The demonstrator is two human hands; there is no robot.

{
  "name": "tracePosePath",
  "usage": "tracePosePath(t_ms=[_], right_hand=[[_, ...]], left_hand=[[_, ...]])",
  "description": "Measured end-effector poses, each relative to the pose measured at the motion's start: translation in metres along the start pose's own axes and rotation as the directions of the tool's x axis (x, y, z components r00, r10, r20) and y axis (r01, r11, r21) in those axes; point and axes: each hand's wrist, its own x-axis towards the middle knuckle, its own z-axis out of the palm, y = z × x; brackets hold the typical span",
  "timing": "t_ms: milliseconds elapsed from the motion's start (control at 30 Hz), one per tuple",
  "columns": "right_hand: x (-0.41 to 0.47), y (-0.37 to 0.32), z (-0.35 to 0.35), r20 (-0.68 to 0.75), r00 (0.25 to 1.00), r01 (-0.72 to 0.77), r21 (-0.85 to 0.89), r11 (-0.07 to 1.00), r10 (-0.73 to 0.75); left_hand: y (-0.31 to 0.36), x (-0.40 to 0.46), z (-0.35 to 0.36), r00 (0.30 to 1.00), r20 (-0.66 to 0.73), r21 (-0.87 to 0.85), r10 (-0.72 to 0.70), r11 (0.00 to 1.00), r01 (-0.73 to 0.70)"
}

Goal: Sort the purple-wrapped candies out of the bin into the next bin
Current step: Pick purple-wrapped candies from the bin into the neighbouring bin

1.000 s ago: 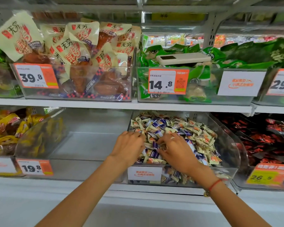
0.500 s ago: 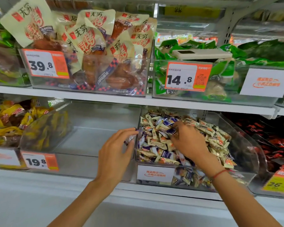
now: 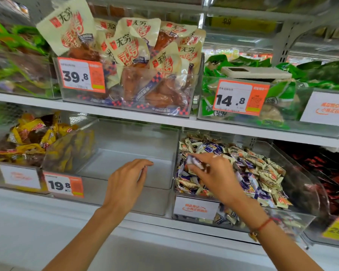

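One purple-wrapped candy [image 3: 194,162] is pinched in the fingers of a person's right hand [image 3: 213,176], held above the left side of a clear candy bin [image 3: 299,216] heaped with purple and beige wrapped sweets on a store's lower shelf [image 3: 164,222]. The left hand [image 3: 126,181] hovers with fingers loosely extended and holding nothing over the neighbouring clear bin [image 3: 155,200], just to the left. A red cord bracelet [image 3: 263,224] circles the right wrist. Orange price tags [image 3: 65,184] front the bins, and packaged snacks [image 3: 133,55] fill the shelf above.
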Motion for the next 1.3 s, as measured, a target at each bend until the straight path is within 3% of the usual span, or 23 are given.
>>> tracePosePath(t_ms=[133, 233, 300, 400, 533, 667, 767, 867, 1000, 1067, 1200, 1300], right_hand=[[0.033, -0.028, 0.043, 0.099, 0.981, 0.175, -0.081, 0.981, -0.167], [0.045, -0.028, 0.064, 0.176, 0.980, 0.131, -0.219, 0.967, -0.093], [0.038, -0.025, 0.062, 0.192, 0.980, 0.098, -0.223, 0.970, -0.055], [0.018, -0.017, 0.042, 0.095, 0.987, 0.143, -0.201, 0.969, -0.126], [-0.005, -0.001, 0.000, -0.001, 0.986, 0.158, -0.274, 0.949, -0.165], [-0.020, 0.033, -0.047, -0.074, 0.992, -0.115, -0.280, 0.953, 0.098], [-0.030, 0.068, -0.080, -0.020, 0.947, -0.311, -0.309, 0.899, 0.321], [-0.038, 0.092, -0.094, 0.082, 0.890, -0.405, -0.307, 0.861, 0.448], [-0.051, 0.102, -0.081, 0.166, 0.866, -0.415, -0.289, 0.863, 0.472], [-0.053, 0.101, -0.072, 0.157, 0.882, -0.385, -0.303, 0.872, 0.444], [-0.054, 0.104, -0.073, 0.090, 0.894, -0.391, -0.316, 0.864, 0.438], [-0.061, 0.108, -0.079, 0.053, 0.884, -0.428, -0.312, 0.848, 0.465]], left_hand=[[-0.016, 0.003, -0.004, 0.983, 0.055, -0.078, -0.172, 0.981, 0.176], [-0.024, 0.002, -0.007, 0.966, 0.122, -0.093, -0.228, 0.966, 0.240], [-0.026, 0.002, -0.008, 0.965, 0.119, -0.081, -0.234, 0.966, 0.245], [-0.013, 0.005, -0.010, 0.970, 0.076, -0.086, -0.229, 0.968, 0.236], [0.031, 0.007, -0.007, 0.995, 0.014, -0.087, -0.103, 0.991, 0.103], [0.080, 0.007, 0.009, 0.993, 0.025, -0.201, 0.117, 0.973, -0.110], [0.116, 0.009, 0.026, 0.971, 0.106, -0.357, 0.212, 0.920, -0.162], [0.137, 0.018, 0.051, 0.899, 0.276, -0.346, 0.339, 0.908, -0.236], [0.145, 0.038, 0.082, 0.767, 0.509, -0.198, 0.390, 0.921, -0.336], [0.149, 0.044, 0.087, 0.793, 0.492, -0.160, 0.358, 0.933, -0.322], [0.142, 0.043, 0.081, 0.904, 0.322, -0.129, 0.282, 0.959, -0.253], [0.133, 0.035, 0.074, 0.931, 0.267, -0.063, 0.250, 0.968, -0.242]])
